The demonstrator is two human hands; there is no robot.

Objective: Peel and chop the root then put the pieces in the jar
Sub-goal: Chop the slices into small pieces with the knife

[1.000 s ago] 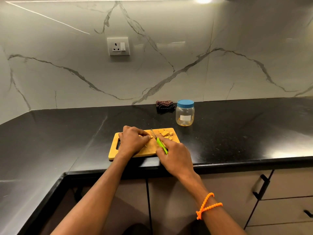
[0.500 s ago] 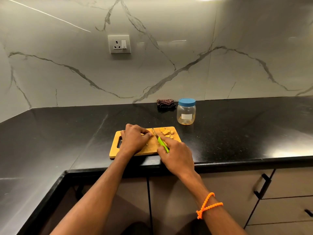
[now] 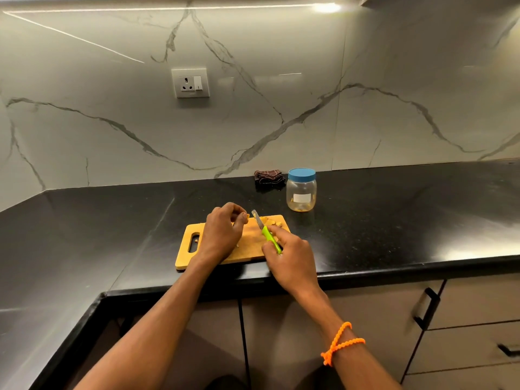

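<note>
A wooden cutting board (image 3: 250, 249) lies on the black counter near its front edge. My left hand (image 3: 222, 232) is over the board's middle and pinches a small yellow piece of root (image 3: 245, 220) at its fingertips. My right hand (image 3: 289, 254) grips a green-handled knife (image 3: 267, 235), blade pointing away, just right of that piece. Chopped yellow pieces (image 3: 271, 220) lie at the board's far right corner. A clear jar (image 3: 301, 192) with a blue lid on stands behind the board to the right.
A folded dark cloth (image 3: 268, 177) lies by the wall left of the jar. A wall socket (image 3: 190, 83) sits on the marble backsplash. Cabinet doors and drawers with black handles (image 3: 426, 308) are below the counter edge.
My left hand has lifted a little off the board with the root piece at its fingertips. The knife blade has come up and away from the cut pieces.
</note>
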